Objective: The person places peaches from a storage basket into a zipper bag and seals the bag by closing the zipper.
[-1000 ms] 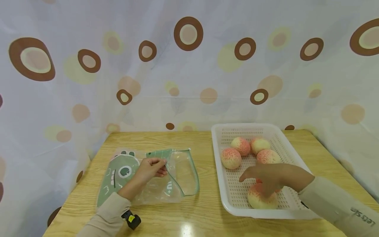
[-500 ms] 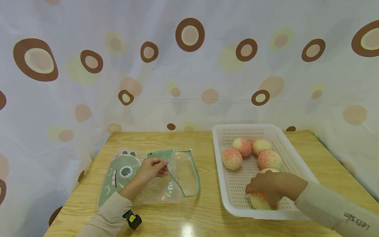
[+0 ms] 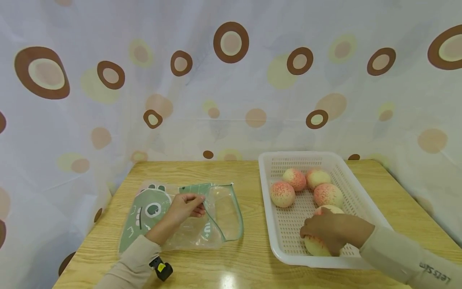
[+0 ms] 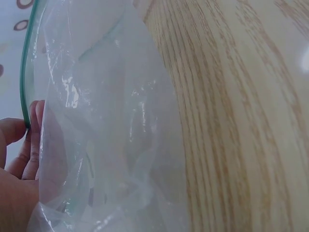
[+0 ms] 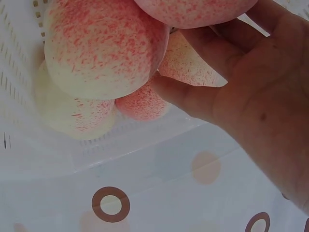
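In the head view, a clear plastic zip bag (image 3: 146, 216) with a green one-eyed cartoon face lies on the left of the table. My left hand (image 3: 183, 210) pinches the green zip edge of its mouth between thumb and fingers; the left wrist view shows that edge lifted, with the clear film (image 4: 111, 121) hanging beside the fingers. On the right, my right hand (image 3: 333, 230) reaches into a white plastic basket (image 3: 271, 228) and grips the nearest peach (image 3: 315, 245), partly hidden under the fingers. In the right wrist view, this peach (image 5: 200, 9) sits against the curled fingers.
Several more pink-and-cream peaches lie in the basket: one peach (image 3: 328, 195) behind my right hand, another peach (image 3: 283, 194) by the left wall. Bare wooden table (image 3: 245, 257) lies between bag and basket. A spotted cloth (image 3: 231, 100) hangs behind the table.
My right hand has come down onto the nearest peach, and its fingers have closed round it. The left hand keeps its pinch on the bag's edge without visible movement.
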Action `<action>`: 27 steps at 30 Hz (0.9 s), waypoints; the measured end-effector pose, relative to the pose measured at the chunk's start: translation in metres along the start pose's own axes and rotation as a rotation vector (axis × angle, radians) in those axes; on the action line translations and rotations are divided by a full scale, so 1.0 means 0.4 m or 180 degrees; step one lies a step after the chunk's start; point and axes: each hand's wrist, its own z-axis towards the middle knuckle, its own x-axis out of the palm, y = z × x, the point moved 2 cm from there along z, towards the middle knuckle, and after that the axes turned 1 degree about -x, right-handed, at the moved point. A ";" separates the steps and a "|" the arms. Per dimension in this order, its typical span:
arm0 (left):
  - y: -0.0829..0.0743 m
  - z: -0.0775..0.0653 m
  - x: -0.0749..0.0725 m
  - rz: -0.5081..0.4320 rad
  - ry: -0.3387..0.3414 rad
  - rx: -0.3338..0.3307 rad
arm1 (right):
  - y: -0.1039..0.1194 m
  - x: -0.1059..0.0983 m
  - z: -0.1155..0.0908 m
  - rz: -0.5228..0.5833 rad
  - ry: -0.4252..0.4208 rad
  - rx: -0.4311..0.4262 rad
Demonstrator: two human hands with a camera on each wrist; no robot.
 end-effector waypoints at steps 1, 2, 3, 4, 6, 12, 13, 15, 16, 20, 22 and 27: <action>0.000 0.001 -0.001 -0.0010 -0.0004 -0.0002 | -0.001 0.000 -0.001 0.0006 -0.0014 -0.0002; 0.001 0.002 -0.001 -0.0016 -0.0001 0.0002 | -0.002 0.000 -0.002 0.0030 -0.0027 -0.0001; 0.001 0.002 -0.002 -0.0023 -0.0003 -0.0001 | -0.003 -0.001 -0.003 0.0043 -0.0037 -0.0002; 0.000 0.002 -0.002 -0.0030 -0.0004 -0.0007 | -0.004 -0.002 -0.004 0.0064 -0.0051 -0.0007; -0.002 0.001 -0.002 -0.0031 -0.0014 -0.0021 | -0.006 -0.003 -0.006 0.0115 -0.0071 -0.0016; -0.004 -0.004 -0.002 -0.0029 -0.0025 -0.0027 | -0.013 -0.012 -0.014 0.0508 -0.0142 -0.0027; -0.003 -0.004 -0.002 -0.0027 -0.0024 -0.0019 | -0.014 -0.015 -0.016 0.0582 -0.0156 -0.0024; -0.001 -0.003 -0.003 -0.0019 -0.0024 -0.0009 | -0.019 -0.020 -0.019 0.0749 -0.0167 0.0014; -0.001 -0.003 -0.003 -0.0016 -0.0029 -0.0007 | -0.021 -0.022 -0.021 0.0787 -0.0193 0.0006; 0.002 -0.001 -0.004 -0.0002 -0.0042 -0.0011 | -0.032 -0.034 -0.031 0.0994 -0.0325 -0.0089; 0.003 0.000 -0.004 -0.0001 -0.0033 0.0000 | -0.036 -0.041 -0.038 0.1114 -0.0397 -0.0159; 0.001 -0.002 -0.003 0.0005 0.0041 0.0061 | -0.046 -0.060 -0.055 0.1296 -0.0729 -0.0363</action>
